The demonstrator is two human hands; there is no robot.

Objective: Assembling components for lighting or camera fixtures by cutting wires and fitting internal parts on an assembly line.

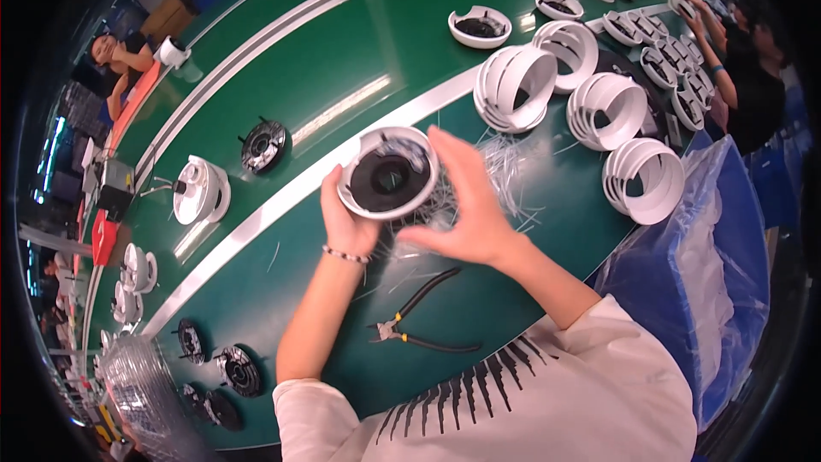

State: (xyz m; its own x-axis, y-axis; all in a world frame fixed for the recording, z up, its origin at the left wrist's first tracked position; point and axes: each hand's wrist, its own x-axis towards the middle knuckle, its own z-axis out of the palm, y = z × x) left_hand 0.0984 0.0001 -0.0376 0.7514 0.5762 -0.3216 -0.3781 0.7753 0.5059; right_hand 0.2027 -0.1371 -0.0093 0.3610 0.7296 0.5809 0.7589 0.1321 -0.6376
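Note:
My left hand [349,221] is closed on the lower left side of a round white housing [349,181] with a black disc-shaped insert [382,173] inside it. The housing is tilted, its open face up. My right hand [475,205] curves around the right side, thumb and fingers spread wide apart. Its fingertips are close to the upper right rim; whether they touch it I cannot tell. Beneath the hands lies a pile of thin clear plastic strips [505,167]. On the green table nearer to me rest cutting pliers [389,329] with black handles, jaws to the left.
Stacks of white rings [643,181] stand at the right, beside a blue bin lined with clear plastic [727,291]. Black round parts [238,370] lie at the lower left. A white housing [202,191] sits across the metal rail. Another person's hand [703,13] works at the far right.

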